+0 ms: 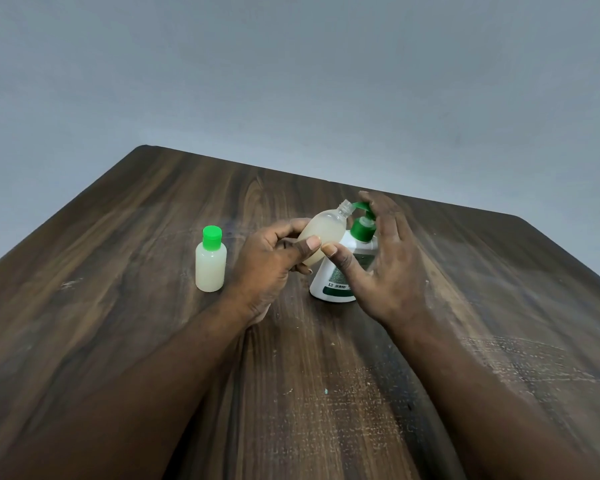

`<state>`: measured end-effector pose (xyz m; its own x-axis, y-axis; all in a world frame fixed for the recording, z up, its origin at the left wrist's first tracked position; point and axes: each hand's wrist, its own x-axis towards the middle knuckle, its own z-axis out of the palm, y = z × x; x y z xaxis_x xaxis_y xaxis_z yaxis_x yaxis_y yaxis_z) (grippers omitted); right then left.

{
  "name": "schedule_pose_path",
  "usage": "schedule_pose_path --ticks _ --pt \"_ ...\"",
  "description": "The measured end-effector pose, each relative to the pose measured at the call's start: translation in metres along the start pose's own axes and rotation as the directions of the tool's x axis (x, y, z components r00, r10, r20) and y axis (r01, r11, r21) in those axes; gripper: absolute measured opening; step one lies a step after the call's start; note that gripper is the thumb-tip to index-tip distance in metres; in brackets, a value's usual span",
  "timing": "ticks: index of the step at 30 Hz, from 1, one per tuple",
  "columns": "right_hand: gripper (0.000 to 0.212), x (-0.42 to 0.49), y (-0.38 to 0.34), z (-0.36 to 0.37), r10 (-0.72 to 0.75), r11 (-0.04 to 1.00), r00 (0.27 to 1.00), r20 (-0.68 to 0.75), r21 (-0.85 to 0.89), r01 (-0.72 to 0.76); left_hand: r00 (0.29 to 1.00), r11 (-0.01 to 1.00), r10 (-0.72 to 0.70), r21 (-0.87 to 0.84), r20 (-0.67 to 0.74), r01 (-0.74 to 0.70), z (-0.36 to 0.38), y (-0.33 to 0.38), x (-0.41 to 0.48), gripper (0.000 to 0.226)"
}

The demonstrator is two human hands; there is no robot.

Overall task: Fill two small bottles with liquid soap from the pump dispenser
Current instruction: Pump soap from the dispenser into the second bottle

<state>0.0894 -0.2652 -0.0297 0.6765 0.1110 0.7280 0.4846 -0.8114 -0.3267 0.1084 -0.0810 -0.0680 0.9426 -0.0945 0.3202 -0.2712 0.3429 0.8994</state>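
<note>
My left hand (271, 261) grips a small uncapped translucent bottle (324, 233), tilted so its open neck meets the green spout of the pump dispenser (340, 275). The bottle holds pale liquid soap. My right hand (381, 258) rests over the dispenser's green pump head with straight fingers, its thumb reaching toward the tilted bottle. The dispenser is white with a green label and stands on the table. A second small bottle (211, 263) with a green cap stands upright to the left, full of pale soap, apart from both hands.
Everything sits on a dark wooden table (153, 341) with scuffed, whitish marks at the right. Its far edge runs just behind the dispenser, with a plain grey wall beyond.
</note>
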Motion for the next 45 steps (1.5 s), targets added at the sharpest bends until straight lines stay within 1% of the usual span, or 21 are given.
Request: schedule_pose_path --ticks 4,14,18,22,25,27,31,34,37,45 --pt "0.089 -0.003 0.001 0.009 -0.023 1.0 0.999 -0.027 -0.009 0.023 1.0 1.0 0.002 0.013 0.002 -0.002 -0.001 -0.002 0.0 0.024" --pt "0.092 -0.001 0.003 0.003 -0.018 1.0 1.0 -0.003 -0.026 0.018 1.0 1.0 0.005 0.009 -0.003 -0.005 -0.005 -0.005 0.003 0.026" --pt "0.092 -0.002 0.001 0.007 -0.02 1.0 0.999 -0.043 0.002 0.02 1.0 1.0 0.012 0.015 0.009 -0.013 -0.005 -0.006 0.004 0.026" --pt "0.09 -0.003 0.005 0.013 -0.056 0.998 0.997 -0.057 -0.013 0.056 1.0 1.0 -0.005 -0.002 0.021 0.005 -0.006 -0.008 0.004 0.025" --pt "0.091 -0.002 0.008 0.013 -0.067 0.998 0.997 -0.049 -0.015 0.066 1.0 1.0 -0.021 -0.011 0.023 0.021 -0.008 -0.008 0.005 0.03" --pt "0.091 -0.001 0.008 0.012 -0.068 0.998 0.997 -0.041 -0.022 0.067 0.999 0.999 -0.034 -0.035 0.038 0.036 -0.009 -0.008 0.005 0.027" --pt "0.092 0.001 0.006 0.01 -0.052 0.999 0.998 -0.035 -0.015 0.051 0.999 0.998 -0.033 -0.045 0.043 0.035 -0.008 -0.006 0.006 0.033" --pt "0.092 0.0 0.004 0.01 -0.051 0.999 0.998 -0.045 -0.01 0.051 0.999 0.998 -0.035 -0.048 0.04 0.037 -0.008 -0.005 0.006 0.031" --pt "0.092 -0.002 0.005 0.013 -0.056 0.998 0.996 -0.069 -0.013 0.055 0.998 0.997 -0.042 -0.06 0.043 0.044 -0.007 -0.005 0.006 0.037" --pt "0.095 -0.007 0.007 0.018 -0.04 0.999 0.997 -0.063 0.004 0.041 0.996 0.994 -0.067 -0.077 0.056 0.071 -0.006 -0.004 0.005 0.029"
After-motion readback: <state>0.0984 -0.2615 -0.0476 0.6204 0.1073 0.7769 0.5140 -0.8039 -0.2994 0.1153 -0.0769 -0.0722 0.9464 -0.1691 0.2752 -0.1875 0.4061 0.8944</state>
